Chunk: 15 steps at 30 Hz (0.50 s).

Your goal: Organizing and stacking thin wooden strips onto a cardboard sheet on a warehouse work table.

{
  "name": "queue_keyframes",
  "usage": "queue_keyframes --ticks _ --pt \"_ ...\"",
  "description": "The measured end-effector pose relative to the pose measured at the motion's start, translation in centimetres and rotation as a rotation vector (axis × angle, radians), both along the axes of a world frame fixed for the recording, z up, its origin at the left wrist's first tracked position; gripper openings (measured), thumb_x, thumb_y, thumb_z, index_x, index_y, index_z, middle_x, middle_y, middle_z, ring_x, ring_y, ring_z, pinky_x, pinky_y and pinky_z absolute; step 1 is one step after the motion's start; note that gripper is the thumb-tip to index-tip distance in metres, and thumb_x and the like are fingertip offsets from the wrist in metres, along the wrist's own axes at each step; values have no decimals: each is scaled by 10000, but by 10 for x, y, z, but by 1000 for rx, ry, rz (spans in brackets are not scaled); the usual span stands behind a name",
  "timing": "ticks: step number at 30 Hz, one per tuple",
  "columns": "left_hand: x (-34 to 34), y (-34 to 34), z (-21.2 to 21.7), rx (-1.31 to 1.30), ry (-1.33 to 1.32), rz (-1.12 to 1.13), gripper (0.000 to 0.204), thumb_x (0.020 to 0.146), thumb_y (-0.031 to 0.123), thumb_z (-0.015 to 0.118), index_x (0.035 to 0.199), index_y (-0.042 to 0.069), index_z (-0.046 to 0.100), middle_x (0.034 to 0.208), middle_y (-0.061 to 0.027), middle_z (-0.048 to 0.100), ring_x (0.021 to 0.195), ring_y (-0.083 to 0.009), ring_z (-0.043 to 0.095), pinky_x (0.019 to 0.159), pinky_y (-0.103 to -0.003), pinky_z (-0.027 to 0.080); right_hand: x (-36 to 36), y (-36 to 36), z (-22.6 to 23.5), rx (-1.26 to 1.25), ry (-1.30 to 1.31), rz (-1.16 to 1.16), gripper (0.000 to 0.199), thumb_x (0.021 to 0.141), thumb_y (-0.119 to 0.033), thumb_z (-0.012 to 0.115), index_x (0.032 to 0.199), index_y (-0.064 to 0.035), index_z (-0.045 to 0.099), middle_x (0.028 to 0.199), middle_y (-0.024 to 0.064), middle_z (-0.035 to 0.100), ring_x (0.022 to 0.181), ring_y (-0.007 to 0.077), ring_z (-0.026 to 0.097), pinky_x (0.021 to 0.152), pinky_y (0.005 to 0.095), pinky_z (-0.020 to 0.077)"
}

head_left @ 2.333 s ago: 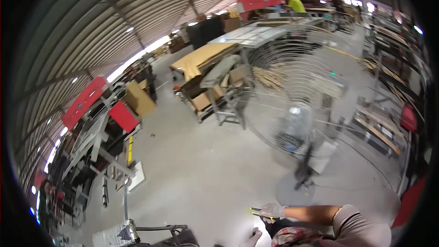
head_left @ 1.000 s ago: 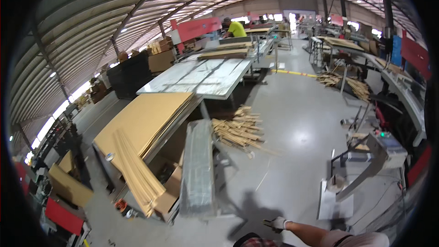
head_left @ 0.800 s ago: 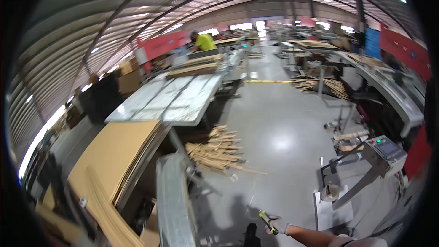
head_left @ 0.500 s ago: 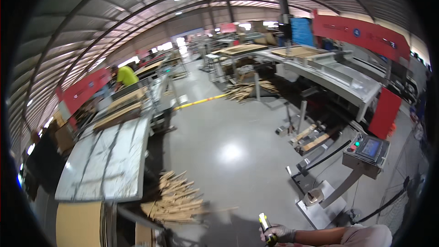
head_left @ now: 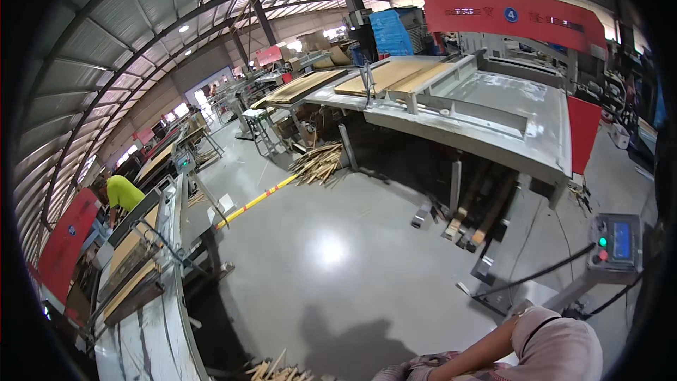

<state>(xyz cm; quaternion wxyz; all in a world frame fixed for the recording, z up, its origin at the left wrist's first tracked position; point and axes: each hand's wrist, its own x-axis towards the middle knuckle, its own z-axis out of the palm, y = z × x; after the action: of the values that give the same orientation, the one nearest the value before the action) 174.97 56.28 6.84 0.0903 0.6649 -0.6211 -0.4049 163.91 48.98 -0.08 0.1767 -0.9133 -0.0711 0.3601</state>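
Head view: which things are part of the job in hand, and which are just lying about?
In hand: right hand, gloved, at the bottom edge, grip hidden; wood strips on the floor nearest it.

Lying about: strip pile, grey table, boards on it, control panel, person in yellow far left.

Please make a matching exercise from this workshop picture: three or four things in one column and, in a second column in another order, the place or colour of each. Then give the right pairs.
Things:
1. control panel
2. pile of wood strips
3. person in a yellow shirt
4. floor stripe

Places or colours:
A. far left, bent over beside a long machine
B. on a stand at the right edge, with a blue screen
C. yellow, running across the grey floor
D. on the floor below the big grey table

Pairs: 1-B, 2-D, 3-A, 4-C
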Motion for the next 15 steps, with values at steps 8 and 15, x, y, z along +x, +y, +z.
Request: queue_keyframes --ticks 8,15 --pt "249 -181 -7 233 -104 -53 368 964 213 403 1250 44 562 1134 -152 654 1055 -274 613 944 -362 447 240 -163 -14 -10 -55 -133 309 865 -253 477 1074 -178 693 1102 102 665 1038 260 603 938 435 426" --pt "442 -295 22 171 198 12 388 901 242 526 1282 177 563 1124 -164 652 1065 -300 610 917 -378 457 399 -343 151 745 -179 -349 300 914 -195 554 1172 -60 624 1106 121 660 1033 222 611 929 365 458"
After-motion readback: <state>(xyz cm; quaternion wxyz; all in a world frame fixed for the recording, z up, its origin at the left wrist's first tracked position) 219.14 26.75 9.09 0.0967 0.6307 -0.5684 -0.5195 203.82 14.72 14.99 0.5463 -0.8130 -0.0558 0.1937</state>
